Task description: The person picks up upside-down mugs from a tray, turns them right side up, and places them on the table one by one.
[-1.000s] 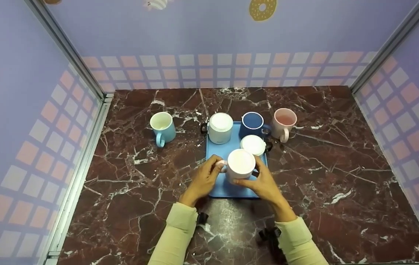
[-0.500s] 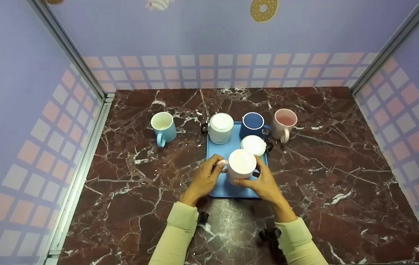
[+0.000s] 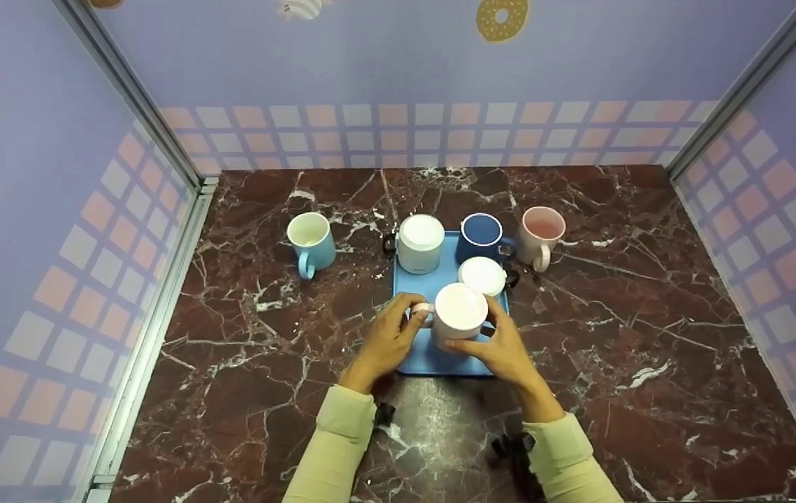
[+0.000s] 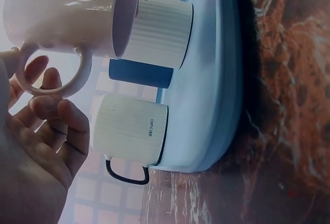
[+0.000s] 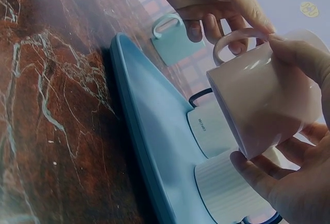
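Observation:
Above a blue tray (image 3: 420, 360), both hands hold a pale pink mug (image 3: 459, 307) with a flat round end upward in the head view. My left hand (image 3: 385, 341) pinches its handle, fingers curled through and around it in the left wrist view. My right hand (image 3: 502, 349) grips the body from the other side, thumb and fingers spread around it. The mug's darker end faces the tray in both wrist views. On the tray stand a white mug (image 4: 133, 128) marked "concise", a ribbed white mug (image 5: 229, 185) and a dark blue mug (image 3: 479, 237).
A light blue mug (image 3: 312, 244) stands on the dark red marble table (image 3: 251, 391), left of the tray. At the back right, a pink mug (image 3: 539, 234) stands beside the tray, close to the blue mug's handle. Patterned walls (image 3: 398, 63) enclose the table.

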`<state>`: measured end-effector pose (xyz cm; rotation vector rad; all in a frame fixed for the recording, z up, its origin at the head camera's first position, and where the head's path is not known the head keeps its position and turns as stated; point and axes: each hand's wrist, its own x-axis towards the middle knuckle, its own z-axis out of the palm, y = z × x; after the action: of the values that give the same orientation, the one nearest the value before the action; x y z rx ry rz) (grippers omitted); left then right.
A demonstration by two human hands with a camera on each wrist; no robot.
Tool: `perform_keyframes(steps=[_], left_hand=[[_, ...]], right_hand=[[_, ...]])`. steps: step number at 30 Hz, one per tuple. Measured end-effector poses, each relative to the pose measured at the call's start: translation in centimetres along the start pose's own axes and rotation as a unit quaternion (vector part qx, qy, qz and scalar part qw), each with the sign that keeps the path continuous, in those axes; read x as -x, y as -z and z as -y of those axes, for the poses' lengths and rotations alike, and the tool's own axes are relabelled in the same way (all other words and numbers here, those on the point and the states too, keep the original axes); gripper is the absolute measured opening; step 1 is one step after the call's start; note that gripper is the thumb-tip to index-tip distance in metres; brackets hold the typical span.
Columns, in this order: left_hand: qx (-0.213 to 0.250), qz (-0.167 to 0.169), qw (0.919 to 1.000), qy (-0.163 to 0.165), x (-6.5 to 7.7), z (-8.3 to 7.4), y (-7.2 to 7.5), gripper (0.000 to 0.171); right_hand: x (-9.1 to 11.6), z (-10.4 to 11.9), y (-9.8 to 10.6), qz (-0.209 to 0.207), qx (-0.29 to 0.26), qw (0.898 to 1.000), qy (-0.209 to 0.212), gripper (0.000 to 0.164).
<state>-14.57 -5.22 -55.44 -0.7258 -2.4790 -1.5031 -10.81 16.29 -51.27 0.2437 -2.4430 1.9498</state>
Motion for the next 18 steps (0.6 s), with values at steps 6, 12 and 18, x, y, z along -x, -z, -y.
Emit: perform_keyframes(steps=[6,12,18], left_hand=[[-0.008,-0.02,0.9996,-0.018,0.4,0.3,0.3,0.032],[-0.04,-0.045,0.9957,-0.071,0.6,0.5,0.7,0.052],[-0.123,-0.081,0.9756,-0.162,0.7,0.2,1.5,0.062]], right_hand=[[0.1,0.1,0.1,0.003,0.003,1.0,0.001,0.08],[0.1,0.0,0.2,0.004,0.004,1.0,0.009,0.076],[-0.1,0.0,0.2,0.004,0.005,1.0,0.01,0.073]])
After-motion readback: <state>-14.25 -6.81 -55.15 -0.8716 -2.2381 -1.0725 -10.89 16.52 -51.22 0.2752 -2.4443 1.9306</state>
